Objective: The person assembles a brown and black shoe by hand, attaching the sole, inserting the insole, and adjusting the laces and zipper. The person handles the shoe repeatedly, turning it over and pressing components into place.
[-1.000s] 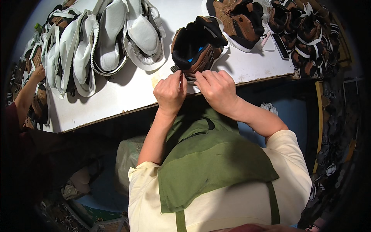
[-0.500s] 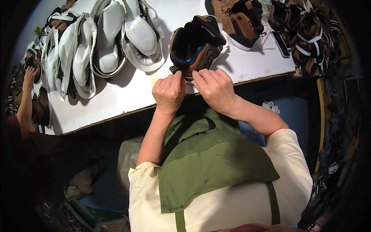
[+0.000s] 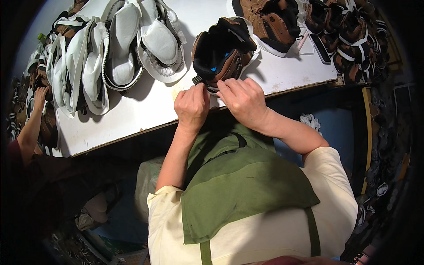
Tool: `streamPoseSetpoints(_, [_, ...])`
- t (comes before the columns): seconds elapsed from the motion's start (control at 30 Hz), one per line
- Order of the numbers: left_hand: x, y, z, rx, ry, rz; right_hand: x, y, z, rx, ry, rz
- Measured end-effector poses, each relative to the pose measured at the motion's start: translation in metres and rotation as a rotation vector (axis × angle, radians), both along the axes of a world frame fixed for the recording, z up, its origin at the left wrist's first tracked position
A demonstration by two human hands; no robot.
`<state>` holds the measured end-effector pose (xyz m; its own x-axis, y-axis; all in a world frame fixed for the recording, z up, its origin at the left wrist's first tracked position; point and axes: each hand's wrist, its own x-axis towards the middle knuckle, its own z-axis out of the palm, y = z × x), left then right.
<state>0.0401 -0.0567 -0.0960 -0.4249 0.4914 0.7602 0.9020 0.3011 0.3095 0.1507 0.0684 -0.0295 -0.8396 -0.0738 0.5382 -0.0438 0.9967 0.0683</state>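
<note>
Brown shoe (image 3: 230,66): black padded collar and lining, blue patch (image 3: 213,69) inside, white edging along the far right; I have it on the white table (image 3: 132,108), just beyond both hands.
Black tab (image 3: 197,80): juts out beside the left fingertips.
Left hand (image 3: 192,106): curled, thumb and forefinger pinching the shoe's near edge.
Right hand (image 3: 245,101): pinching that edge too, just beside.
Hidden: fingers cover the pinched part; I can't make out its exact material.
Lie: opening upward, long axis seemingly away and rightward from the hands; toe hidden from me.
</note>
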Motion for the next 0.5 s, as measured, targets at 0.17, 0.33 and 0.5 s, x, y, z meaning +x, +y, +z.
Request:
streamPoseSetpoints(0.17, [-0.0004, 0.0008, -0.0027, 0.043, 0.007, -0.002, -0.0012, 0.0002, -0.0006, 0.015, 0.018, 0.022])
streamPoseSetpoints(0.33, [-0.0009, 0.0039, -0.006, 0.098, 0.037, 0.004, -0.004, -0.0011, -0.0015, 0.029, 0.033, 0.033])
streamPoseSetpoints(0.5, [-0.0008, 0.0039, -0.0056, 0.119, 0.039, 0.005, -0.0073, -0.0044, -0.0002, 0.05, 0.057, 0.031])
